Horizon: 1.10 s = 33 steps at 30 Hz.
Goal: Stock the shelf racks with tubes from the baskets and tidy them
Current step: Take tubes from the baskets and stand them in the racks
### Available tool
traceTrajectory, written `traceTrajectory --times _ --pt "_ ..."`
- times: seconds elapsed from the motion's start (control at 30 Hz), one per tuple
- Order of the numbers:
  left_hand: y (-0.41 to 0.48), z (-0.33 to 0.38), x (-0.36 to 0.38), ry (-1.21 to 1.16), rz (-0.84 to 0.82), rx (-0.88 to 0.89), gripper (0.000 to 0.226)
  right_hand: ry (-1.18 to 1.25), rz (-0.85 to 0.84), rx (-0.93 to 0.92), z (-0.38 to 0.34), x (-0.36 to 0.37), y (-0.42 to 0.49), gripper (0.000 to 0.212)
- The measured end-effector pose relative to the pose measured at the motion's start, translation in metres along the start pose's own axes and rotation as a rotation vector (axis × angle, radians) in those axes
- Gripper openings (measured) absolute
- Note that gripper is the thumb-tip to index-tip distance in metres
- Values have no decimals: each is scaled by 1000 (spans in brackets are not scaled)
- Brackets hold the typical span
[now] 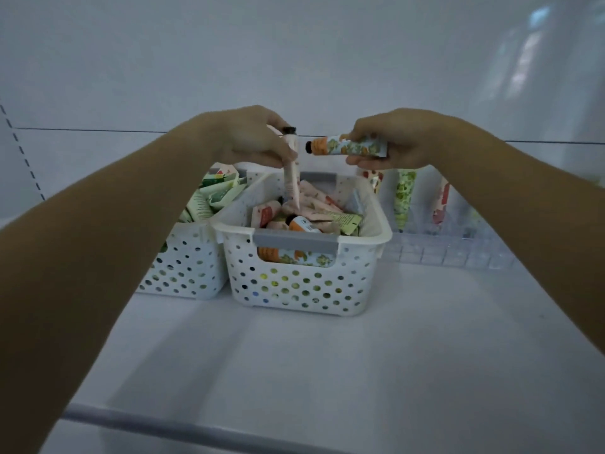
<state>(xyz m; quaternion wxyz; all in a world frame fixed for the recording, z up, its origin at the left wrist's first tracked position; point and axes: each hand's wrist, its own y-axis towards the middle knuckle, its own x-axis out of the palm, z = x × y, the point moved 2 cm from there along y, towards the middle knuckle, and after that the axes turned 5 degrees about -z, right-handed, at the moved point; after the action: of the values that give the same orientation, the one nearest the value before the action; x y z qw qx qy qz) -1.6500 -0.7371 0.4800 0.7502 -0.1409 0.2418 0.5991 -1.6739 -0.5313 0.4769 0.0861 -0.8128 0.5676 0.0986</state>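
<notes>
Two white perforated baskets sit on the shelf. The nearer basket (pixel 304 286) holds several pink and orange tubes; the left basket (pixel 183 267) holds green ones. My left hand (pixel 252 139) pinches a pale pink tube (pixel 292 172) near its black cap, so it hangs upright over the nearer basket. My right hand (pixel 393 139) grips an orange-and-green patterned tube (pixel 340 146) lying level, its cap pointing left. A clear rack (pixel 458 247) to the right of the baskets has three tubes (pixel 402 198) standing in it.
The white shelf floor (pixel 311 355) spreads in front of the baskets to a grey front edge (pixel 163 427). A white back wall (pixel 294 60) rises behind. Both forearms reach in from the lower corners.
</notes>
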Motion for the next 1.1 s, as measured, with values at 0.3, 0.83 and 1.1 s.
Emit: traceTrajectory --times 0.3,0.83,1.1 --pt "-1 49 23 -73 118 84 8 215 159 -198 17 -65 -32 4" --pt "54 139 257 -297 -8 110 13 292 325 -257 88 -244 -144 8" --pt "64 163 367 -461 -8 45 6 52 498 -361 115 -324 -196 8"
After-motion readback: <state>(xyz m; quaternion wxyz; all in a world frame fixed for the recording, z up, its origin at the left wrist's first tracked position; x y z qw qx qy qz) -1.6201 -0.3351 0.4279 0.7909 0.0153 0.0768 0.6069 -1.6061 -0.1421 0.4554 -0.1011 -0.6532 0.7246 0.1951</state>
